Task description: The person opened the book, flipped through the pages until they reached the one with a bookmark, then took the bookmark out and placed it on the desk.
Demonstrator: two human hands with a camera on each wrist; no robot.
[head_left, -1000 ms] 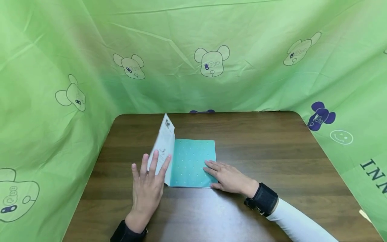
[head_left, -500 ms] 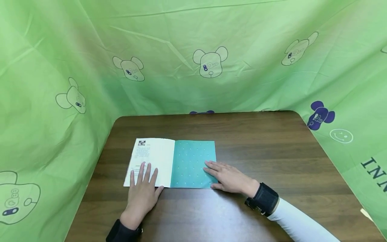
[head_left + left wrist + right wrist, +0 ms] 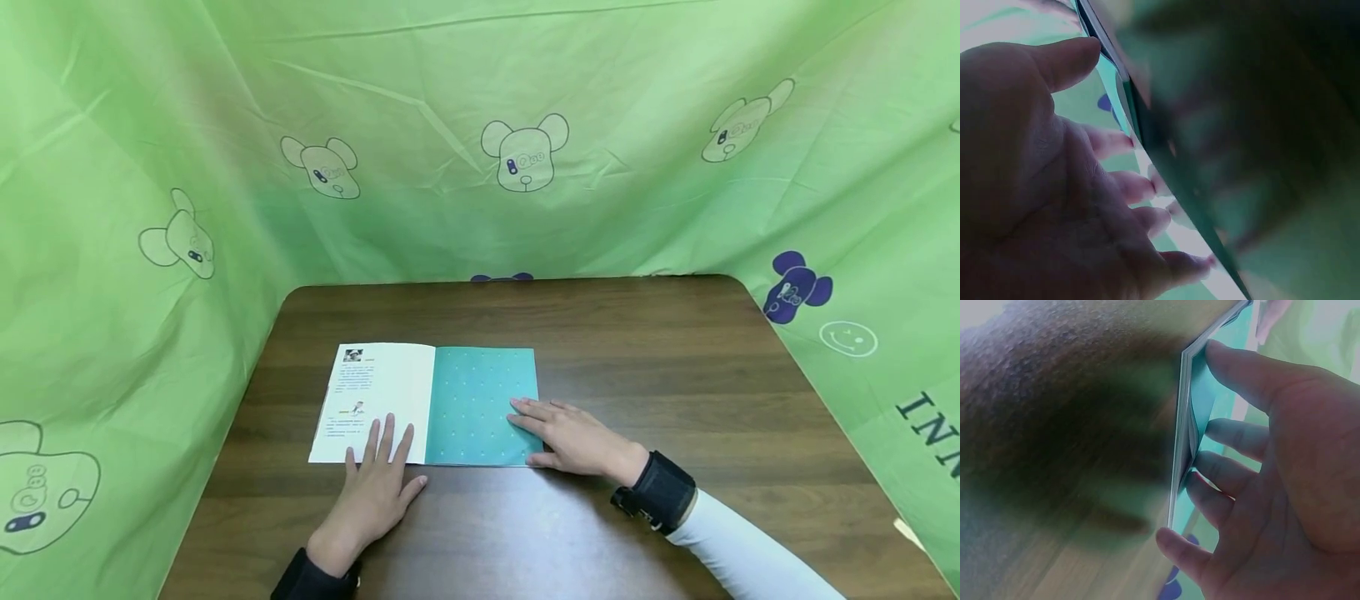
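Note:
A thin booklet (image 3: 483,392) lies spread flat on the table, a white page with small text and a picture on its left, a teal dotted page on its right. My left hand (image 3: 378,487) has its fingers spread, their tips resting on the lower part of the white page; the thumb lies past the bottom edge. On the teal page's lower right corner rests my right hand (image 3: 573,437), fingers extended. In the right wrist view the right hand (image 3: 1254,450) touches the booklet's edge (image 3: 1182,425) with its fingertips. The left wrist view shows the left fingers (image 3: 1132,186) meeting the page surface.
The brown wooden table (image 3: 675,358) has rounded far corners. A green cloth (image 3: 420,100) with printed bear heads hangs behind it and along both sides. A small pale object (image 3: 909,533) shows at the right table edge.
The white page, raised a second ago, has come down flat to the left. My left hand followed it, then slid slightly right and nearer. The right hand has stayed in place.

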